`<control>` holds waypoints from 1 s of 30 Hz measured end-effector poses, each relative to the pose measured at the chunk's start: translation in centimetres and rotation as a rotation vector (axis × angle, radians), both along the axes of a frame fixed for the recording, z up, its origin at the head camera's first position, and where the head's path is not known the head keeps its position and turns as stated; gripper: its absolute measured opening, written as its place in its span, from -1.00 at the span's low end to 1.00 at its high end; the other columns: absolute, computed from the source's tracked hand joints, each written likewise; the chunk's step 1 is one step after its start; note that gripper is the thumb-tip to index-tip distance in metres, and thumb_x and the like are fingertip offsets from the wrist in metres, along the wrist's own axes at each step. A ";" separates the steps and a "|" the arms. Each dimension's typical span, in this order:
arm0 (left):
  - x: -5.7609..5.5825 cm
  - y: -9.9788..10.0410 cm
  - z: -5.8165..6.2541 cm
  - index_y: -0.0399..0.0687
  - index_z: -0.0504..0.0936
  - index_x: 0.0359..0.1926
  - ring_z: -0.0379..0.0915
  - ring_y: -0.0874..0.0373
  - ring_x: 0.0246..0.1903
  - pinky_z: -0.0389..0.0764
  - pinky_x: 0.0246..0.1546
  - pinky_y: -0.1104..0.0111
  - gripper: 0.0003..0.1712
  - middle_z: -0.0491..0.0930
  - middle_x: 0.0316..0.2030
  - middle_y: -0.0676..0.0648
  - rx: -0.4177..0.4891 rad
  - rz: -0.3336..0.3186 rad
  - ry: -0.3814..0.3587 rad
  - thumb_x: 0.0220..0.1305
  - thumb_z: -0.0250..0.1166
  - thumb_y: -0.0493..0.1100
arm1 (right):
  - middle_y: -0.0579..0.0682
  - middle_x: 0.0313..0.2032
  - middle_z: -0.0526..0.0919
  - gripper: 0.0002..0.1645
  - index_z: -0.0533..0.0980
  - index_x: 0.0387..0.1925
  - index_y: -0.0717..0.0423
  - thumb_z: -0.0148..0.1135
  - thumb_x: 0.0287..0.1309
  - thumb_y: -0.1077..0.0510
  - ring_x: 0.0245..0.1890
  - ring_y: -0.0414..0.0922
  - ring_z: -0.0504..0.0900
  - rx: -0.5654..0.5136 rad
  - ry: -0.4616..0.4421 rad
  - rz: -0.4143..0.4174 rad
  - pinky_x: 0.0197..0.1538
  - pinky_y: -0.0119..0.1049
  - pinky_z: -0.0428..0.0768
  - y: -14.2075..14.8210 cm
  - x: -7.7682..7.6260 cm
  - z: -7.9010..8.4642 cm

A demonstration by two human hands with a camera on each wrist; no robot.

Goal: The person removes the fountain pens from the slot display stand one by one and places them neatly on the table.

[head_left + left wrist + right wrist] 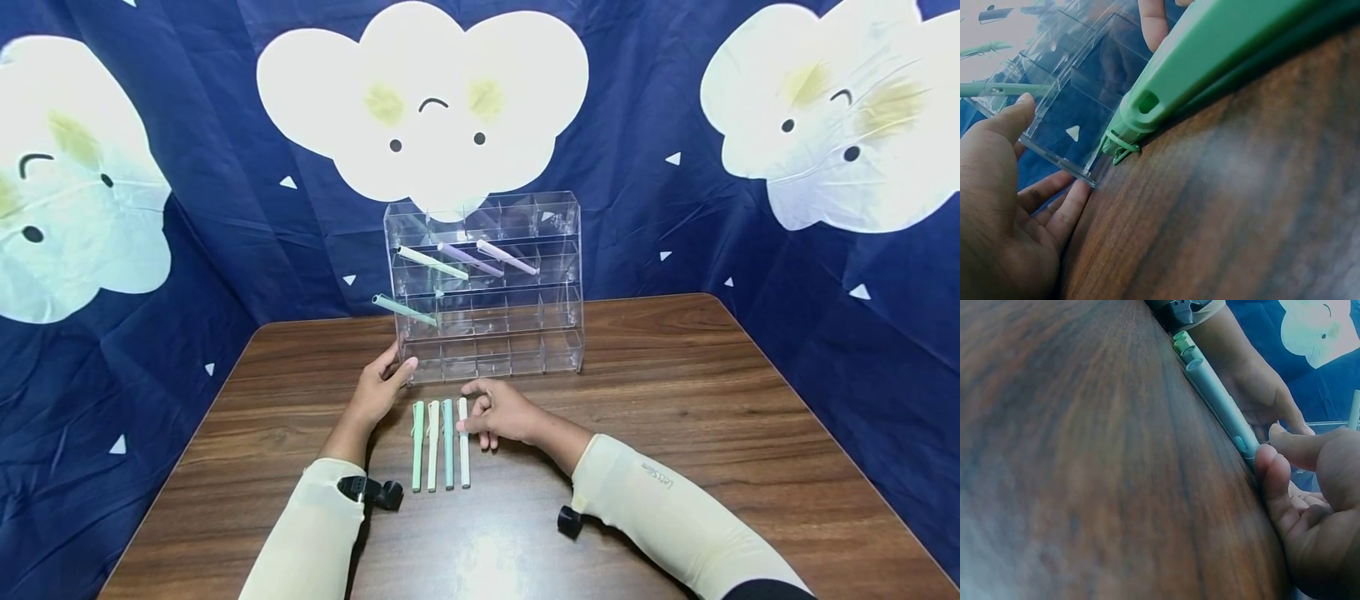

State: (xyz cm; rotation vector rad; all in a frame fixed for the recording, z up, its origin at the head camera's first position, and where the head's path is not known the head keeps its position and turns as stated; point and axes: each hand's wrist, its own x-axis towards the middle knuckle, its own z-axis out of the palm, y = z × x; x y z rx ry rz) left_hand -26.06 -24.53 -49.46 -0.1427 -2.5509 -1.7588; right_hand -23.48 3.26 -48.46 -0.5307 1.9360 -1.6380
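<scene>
The left hand [377, 392] has its fingers gripping the clear rack [491, 367] at eight o'clock! Toward the rack's six, the right hand [506, 412] touches the white pen [465, 461] on the tabletop [652, 367]; gripping or not, I can't tell.

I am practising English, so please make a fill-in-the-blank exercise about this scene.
Exactly ____ pens lie in a row on the table.
The ____ hand grips the clear rack.
One rack pen sits lower than the other ____.
The right hand is at the row's ____ end.

Words: four; left; three; right.
</scene>
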 end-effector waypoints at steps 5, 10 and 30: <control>-0.1 -0.1 0.0 0.29 0.14 0.75 0.50 -0.24 0.46 0.65 0.21 0.36 -0.20 0.35 0.62 -0.27 -0.009 0.008 -0.008 0.67 0.24 0.12 | -0.02 -0.46 0.67 -0.12 0.28 0.52 0.42 0.51 0.33 0.29 -0.66 -0.18 0.61 -0.010 0.017 -0.020 -0.59 -0.35 0.61 0.0 0.0 0.2; -0.1 0.1 0.0 0.28 0.14 0.75 0.49 -0.25 0.48 0.64 0.32 0.15 -0.19 0.37 0.61 -0.26 -0.016 0.000 -0.010 0.67 0.25 0.12 | -0.06 -0.48 0.65 -0.18 0.33 0.49 0.42 0.51 0.35 0.24 -0.67 -0.19 0.59 -0.004 0.062 -0.058 -0.61 -0.37 0.55 0.0 0.1 0.6; 0.0 0.0 -0.2 0.26 0.17 0.75 0.46 -0.26 0.49 0.64 0.24 0.32 -0.21 0.40 0.58 -0.30 0.003 0.010 -0.001 0.67 0.24 0.10 | -0.06 -0.44 0.65 -0.38 0.54 0.32 0.36 0.52 0.39 0.11 -0.69 -0.11 0.54 0.106 0.374 -0.093 -0.54 -0.36 0.55 -2.3 -0.7 5.2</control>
